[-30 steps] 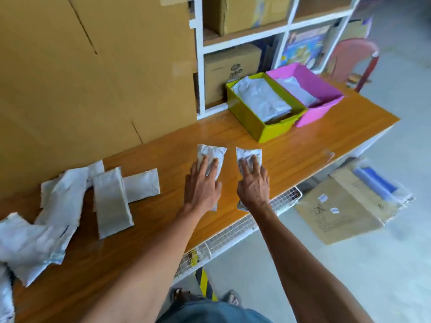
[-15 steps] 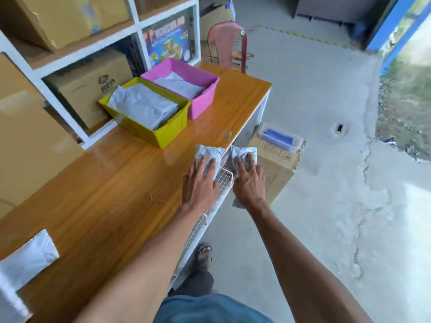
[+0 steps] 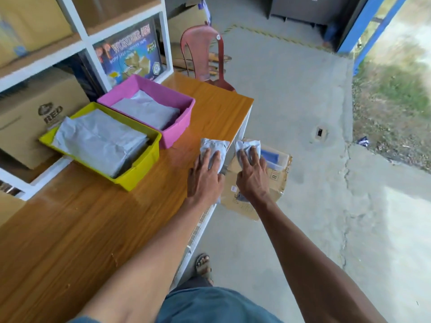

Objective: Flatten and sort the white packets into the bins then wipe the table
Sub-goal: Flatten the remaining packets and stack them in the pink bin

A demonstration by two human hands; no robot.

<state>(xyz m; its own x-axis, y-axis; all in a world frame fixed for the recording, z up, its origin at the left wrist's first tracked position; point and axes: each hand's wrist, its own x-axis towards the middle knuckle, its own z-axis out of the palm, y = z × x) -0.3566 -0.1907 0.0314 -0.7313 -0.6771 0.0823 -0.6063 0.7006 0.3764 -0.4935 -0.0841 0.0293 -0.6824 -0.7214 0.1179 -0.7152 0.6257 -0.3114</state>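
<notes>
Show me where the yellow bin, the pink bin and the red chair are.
yellow bin (image 3: pixel 142 169): head view, front wall near its right corner.
pink bin (image 3: pixel 179 129): head view, front-right wall.
red chair (image 3: pixel 200 36): head view, top of backrest.

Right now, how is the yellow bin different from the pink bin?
The yellow bin sits nearer the person; the pink bin is behind it, closer to the table's far end. The yellow bin's white packets pile up to its rim; the pink bin's packets lie lower. Both stand side by side on the table.
</notes>
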